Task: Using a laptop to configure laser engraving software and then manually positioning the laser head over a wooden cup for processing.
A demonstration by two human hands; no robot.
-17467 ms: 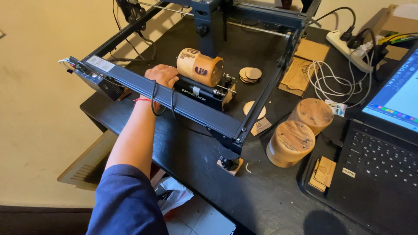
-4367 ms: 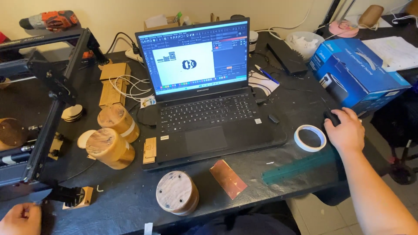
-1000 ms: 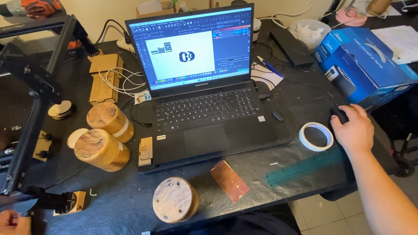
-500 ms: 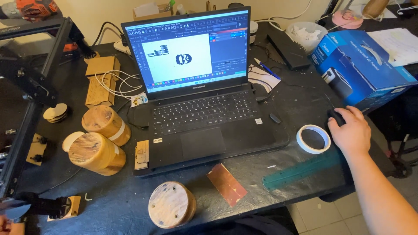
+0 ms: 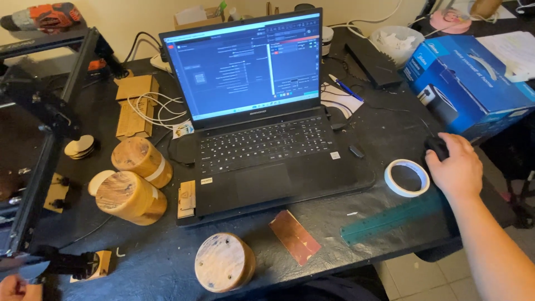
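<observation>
Black mouse (image 5: pixel 436 146), right of the laptop (image 5: pixel 262 122), lies under our right hand (image 5: pixel 457 170), which cups it loosely; we judge a wrist sweep could knock the tape roll (image 5: pixel 407 178) beside it, while our left hand (image 5: pixel 14 287) is too cropped to tell.

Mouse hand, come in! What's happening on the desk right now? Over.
Right hand on black mouse. Left hand at bottom corner, grip unclear. Tape roll beside right hand, nothing blocking.
</observation>
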